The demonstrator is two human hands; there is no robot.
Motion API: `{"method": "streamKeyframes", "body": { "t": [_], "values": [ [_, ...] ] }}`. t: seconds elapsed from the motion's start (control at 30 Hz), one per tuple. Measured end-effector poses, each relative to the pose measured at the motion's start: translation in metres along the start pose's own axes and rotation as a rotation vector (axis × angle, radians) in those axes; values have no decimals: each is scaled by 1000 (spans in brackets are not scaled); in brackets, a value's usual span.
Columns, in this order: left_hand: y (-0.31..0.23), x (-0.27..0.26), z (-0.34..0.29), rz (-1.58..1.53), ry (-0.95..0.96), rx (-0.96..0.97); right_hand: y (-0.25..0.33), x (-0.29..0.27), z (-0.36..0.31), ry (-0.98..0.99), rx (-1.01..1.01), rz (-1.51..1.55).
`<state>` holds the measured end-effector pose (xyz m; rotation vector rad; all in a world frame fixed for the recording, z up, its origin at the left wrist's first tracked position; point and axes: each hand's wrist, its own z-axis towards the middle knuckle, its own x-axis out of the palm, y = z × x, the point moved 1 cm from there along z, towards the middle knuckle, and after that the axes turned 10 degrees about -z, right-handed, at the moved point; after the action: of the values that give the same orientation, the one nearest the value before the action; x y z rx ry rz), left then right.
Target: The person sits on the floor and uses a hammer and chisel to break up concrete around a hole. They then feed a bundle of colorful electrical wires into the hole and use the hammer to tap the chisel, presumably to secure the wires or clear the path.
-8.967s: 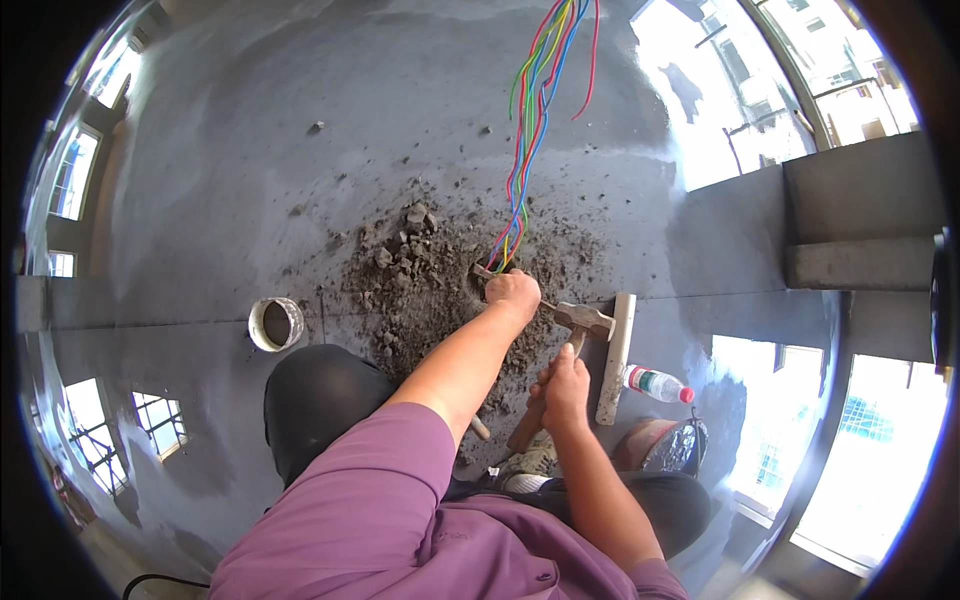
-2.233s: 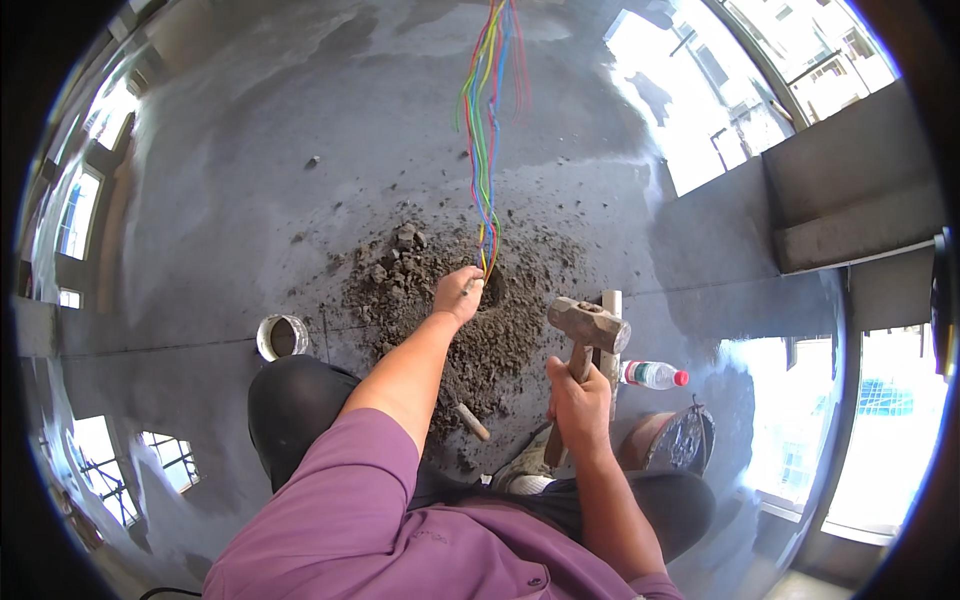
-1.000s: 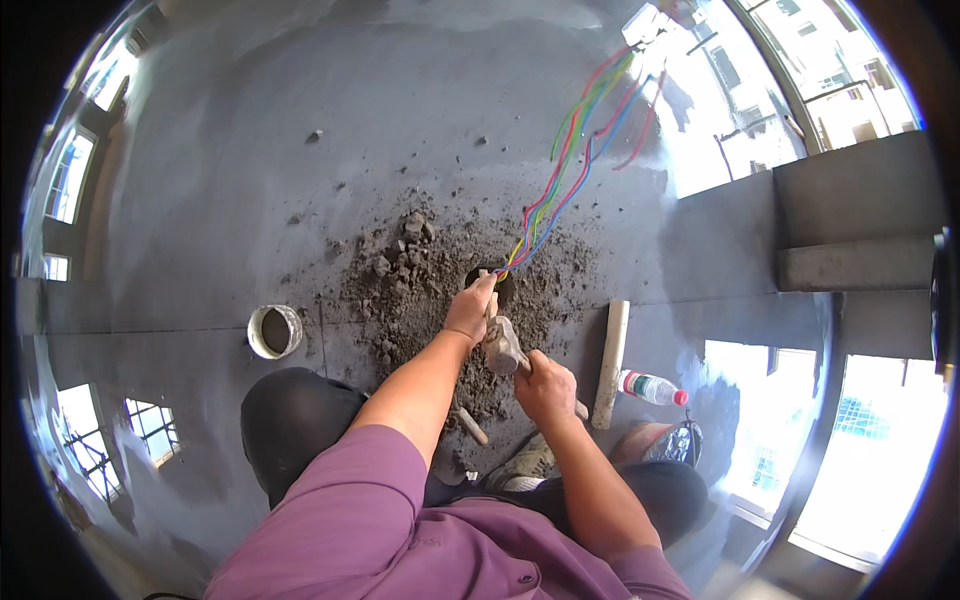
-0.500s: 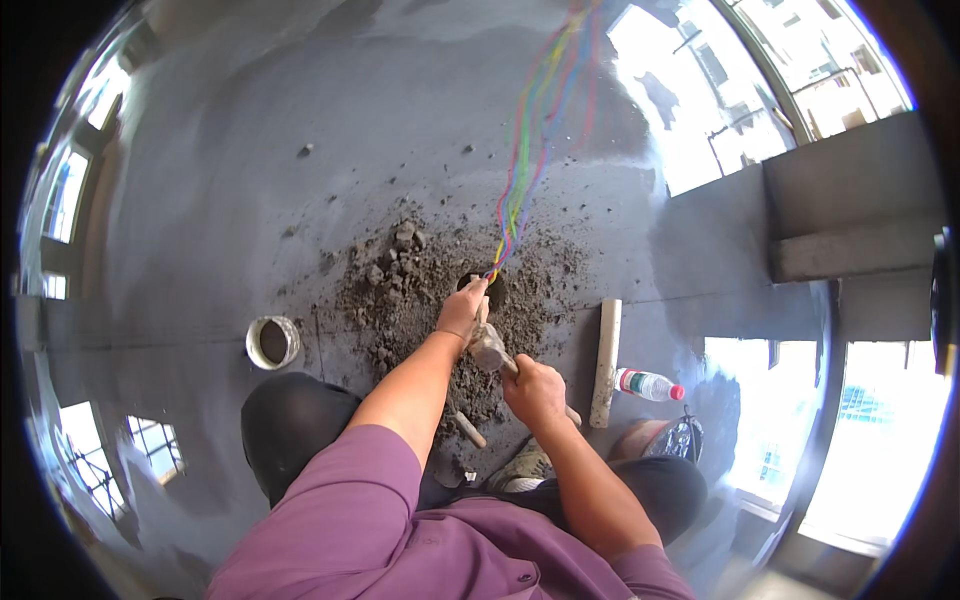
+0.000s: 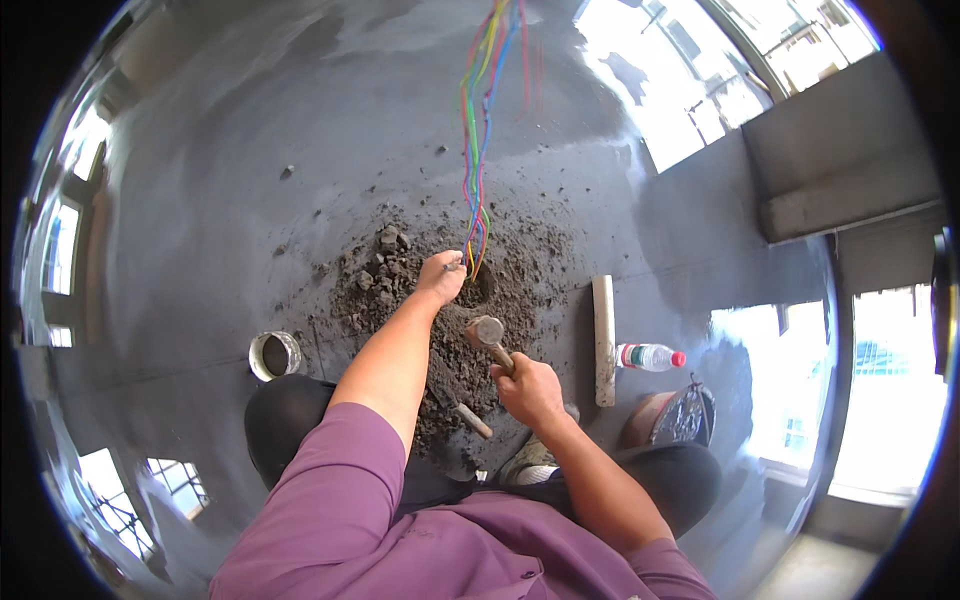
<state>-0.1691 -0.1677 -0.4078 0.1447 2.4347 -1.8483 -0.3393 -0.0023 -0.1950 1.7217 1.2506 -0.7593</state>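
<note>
My left hand (image 5: 440,277) is closed around a metal chisel (image 5: 453,266), of which only a short grey end shows above the fist. It is at the left edge of a dug hole (image 5: 482,285) in the grey floor. Red, yellow, green and blue wires (image 5: 473,175) rise from this hole, right beside that hand. My right hand (image 5: 530,390) grips a hammer (image 5: 487,332) by its wooden handle. The hammer's head is apart from the left hand, over loose dirt (image 5: 400,310). A tool with a wooden handle (image 5: 473,420) lies in the dirt between my knees, its far end partly buried.
A pale length of pipe or bar (image 5: 604,345) lies to the right, beside a clear bottle with a red cap (image 5: 650,357). Nearer my right knee is a bucket (image 5: 680,415). At left stands a white round container (image 5: 275,356). Broken lumps (image 5: 385,250) lie left of the hole.
The hammer head has drawn away from my left hand, which it was close against before. My left hand has turned and shifted left, and the chisel's end now shows. The whole view has shifted slightly.
</note>
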Motion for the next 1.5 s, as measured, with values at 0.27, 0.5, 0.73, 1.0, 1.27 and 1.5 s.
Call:
{"method": "streamKeyframes", "body": {
  "t": [0.27,0.5,0.73,1.0,1.27,1.5],
  "values": [
    [-29,-11,-9,-7,46,-92,1,0,-25,50,-115,-56],
    [-23,-33,-29,-41,-92,-180,5,-4,-35,38,-141,-52],
    [-114,16,-41,110,185,153,4,-17,-40,-10,-117,-11],
    [-181,41,-2,721,271,254,0,-38,-68,28,-122,-9],
    [-177,-5,-21,937,210,-292,-2,-28,-76,10,-187,-17],
    [-76,-37,-21,803,2,-308,-4,-23,-72,4,-217,-33]
  ]
}}
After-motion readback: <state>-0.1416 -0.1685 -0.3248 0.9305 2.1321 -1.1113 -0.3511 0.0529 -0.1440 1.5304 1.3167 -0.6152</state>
